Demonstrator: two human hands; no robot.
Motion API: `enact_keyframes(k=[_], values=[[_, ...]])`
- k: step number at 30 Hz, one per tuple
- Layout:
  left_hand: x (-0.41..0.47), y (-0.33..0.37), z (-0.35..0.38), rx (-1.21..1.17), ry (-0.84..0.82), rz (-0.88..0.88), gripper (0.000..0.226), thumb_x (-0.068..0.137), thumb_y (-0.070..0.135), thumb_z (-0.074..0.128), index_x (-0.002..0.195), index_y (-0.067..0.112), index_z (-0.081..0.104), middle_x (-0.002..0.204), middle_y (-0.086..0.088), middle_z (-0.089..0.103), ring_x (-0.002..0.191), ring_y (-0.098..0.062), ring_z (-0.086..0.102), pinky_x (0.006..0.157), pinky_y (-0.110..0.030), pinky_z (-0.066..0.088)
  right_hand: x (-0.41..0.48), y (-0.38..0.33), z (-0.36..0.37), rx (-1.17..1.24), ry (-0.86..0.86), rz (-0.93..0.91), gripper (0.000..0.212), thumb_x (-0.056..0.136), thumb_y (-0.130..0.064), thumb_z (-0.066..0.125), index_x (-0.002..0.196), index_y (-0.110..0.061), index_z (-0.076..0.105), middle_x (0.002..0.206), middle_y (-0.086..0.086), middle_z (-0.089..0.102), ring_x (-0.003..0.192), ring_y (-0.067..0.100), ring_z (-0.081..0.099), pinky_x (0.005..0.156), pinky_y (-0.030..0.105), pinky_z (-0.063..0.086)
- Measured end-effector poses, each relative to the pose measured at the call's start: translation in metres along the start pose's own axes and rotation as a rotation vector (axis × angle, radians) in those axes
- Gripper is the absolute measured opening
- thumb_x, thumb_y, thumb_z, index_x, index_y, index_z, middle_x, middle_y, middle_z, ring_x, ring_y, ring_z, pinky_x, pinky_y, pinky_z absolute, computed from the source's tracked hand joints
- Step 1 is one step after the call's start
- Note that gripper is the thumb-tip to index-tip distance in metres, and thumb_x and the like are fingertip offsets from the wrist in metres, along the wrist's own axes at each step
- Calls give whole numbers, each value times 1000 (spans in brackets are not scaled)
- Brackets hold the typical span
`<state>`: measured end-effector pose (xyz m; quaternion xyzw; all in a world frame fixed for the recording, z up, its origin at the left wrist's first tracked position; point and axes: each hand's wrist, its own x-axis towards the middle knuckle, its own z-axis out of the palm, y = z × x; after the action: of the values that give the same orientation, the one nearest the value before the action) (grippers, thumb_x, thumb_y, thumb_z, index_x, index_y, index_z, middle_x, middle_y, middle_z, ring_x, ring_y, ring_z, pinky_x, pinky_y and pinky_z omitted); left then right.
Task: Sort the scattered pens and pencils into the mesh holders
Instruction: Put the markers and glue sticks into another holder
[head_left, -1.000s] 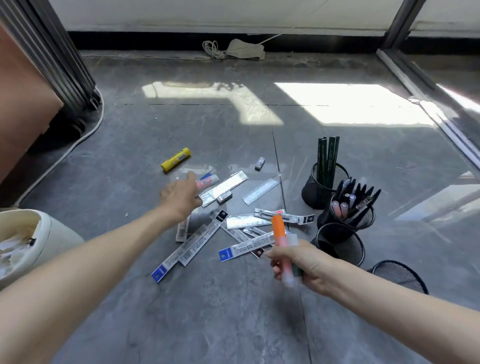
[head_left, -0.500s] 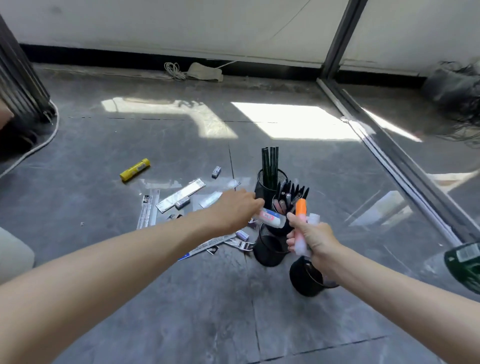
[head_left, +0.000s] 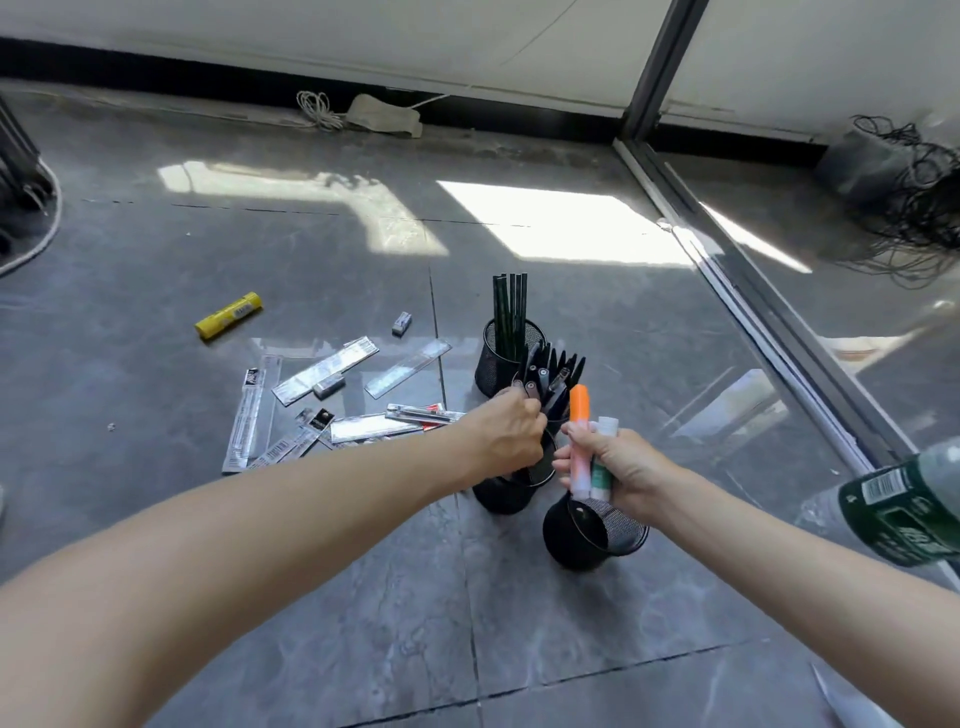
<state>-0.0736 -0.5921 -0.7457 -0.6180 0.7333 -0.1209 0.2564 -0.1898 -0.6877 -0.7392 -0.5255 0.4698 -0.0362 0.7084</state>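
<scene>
The left hand (head_left: 506, 434) has been brought over the dark pens (head_left: 558, 364) standing in the middle of the holder cluster, its fingers curled down. The white-and-blue pen carried half a second earlier is no longer seen, and whether anything is gripped cannot be told. An orange-capped marker (head_left: 579, 405) and a white-capped one (head_left: 607, 425) are still clenched upright in the right hand (head_left: 623, 467), just above the nearest mesh holder (head_left: 566, 545). Packets (head_left: 322, 370) and a yellow stick (head_left: 228, 314) lie scattered at ten o'clock from the holders.
</scene>
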Motion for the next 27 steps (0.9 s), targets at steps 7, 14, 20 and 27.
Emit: enact_keyframes(k=[7, 14, 20, 27], values=[[-5, -12, 13, -284, 145, -152, 24, 91, 9, 43, 114, 13, 49, 116, -7, 47, 105, -24, 47, 70, -31, 34, 7, 1, 0, -6, -50, -20, 6, 91, -1, 57, 97, -4, 57, 79, 15, 63, 68, 22, 62, 64, 32, 52], [-6, -30, 11, -1130, 133, -591, 42, 86, 4, 47, 126, 13, 46, 118, -9, 50, 106, -26, 50, 76, -35, 43, 14, 2, 4, -313, 3, -151, 3, 88, -8, 64, 90, -7, 63, 91, 15, 69, 83, 24, 68, 83, 43, 50], [-8, -31, 8, -1627, 197, -607, 38, 84, 18, 66, 119, 15, 53, 81, 3, 58, 70, -12, 55, 59, -23, 44, 13, 0, 14, -392, -22, -285, 14, 87, -5, 64, 99, 2, 67, 77, 6, 64, 72, 16, 61, 69, 25, 50], [-16, -39, 10, -1750, 289, -679, 15, 86, 13, 64, 95, 12, 52, 77, 0, 54, 66, -12, 48, 59, -23, 39, 5, -4, 18, -321, -15, -361, 7, 88, -7, 64, 84, -12, 68, 72, 2, 63, 63, 5, 58, 61, 16, 46]])
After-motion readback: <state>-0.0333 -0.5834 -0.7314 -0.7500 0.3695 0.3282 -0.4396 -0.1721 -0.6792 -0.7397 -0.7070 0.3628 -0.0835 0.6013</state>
